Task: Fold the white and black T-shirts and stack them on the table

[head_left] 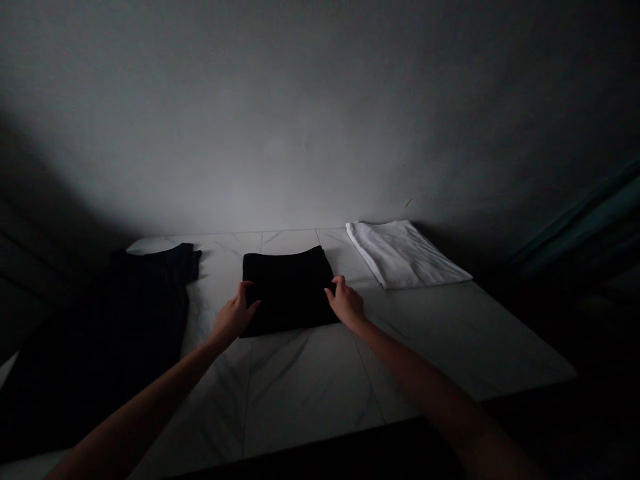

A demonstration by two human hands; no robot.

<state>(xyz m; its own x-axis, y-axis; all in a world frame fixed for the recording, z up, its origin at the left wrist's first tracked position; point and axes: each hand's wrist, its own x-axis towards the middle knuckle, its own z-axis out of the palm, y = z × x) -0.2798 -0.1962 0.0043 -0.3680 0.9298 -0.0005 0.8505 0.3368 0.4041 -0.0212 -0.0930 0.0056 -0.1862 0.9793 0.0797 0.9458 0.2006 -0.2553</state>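
Observation:
A folded black garment (289, 293) lies flat in the middle of the marble-patterned table (300, 387); its exact kind is too dark to make out. My left hand (237, 312) grips its left edge, thumb on top and fingers curled at the side. On the opposite edge, my right hand (347, 301) pinches the cloth in the same way. The garment's far edge rises slightly toward its right corner. Left of it, a dark navy shirt (135, 320) is spread out with a short sleeve showing.
A folded white garment (405, 253) rests at the back right of the table, near the grey wall (280, 120). The table's right corner ends in shadow. Dim greenish cloth or a curtain (585, 213) shows at the far right.

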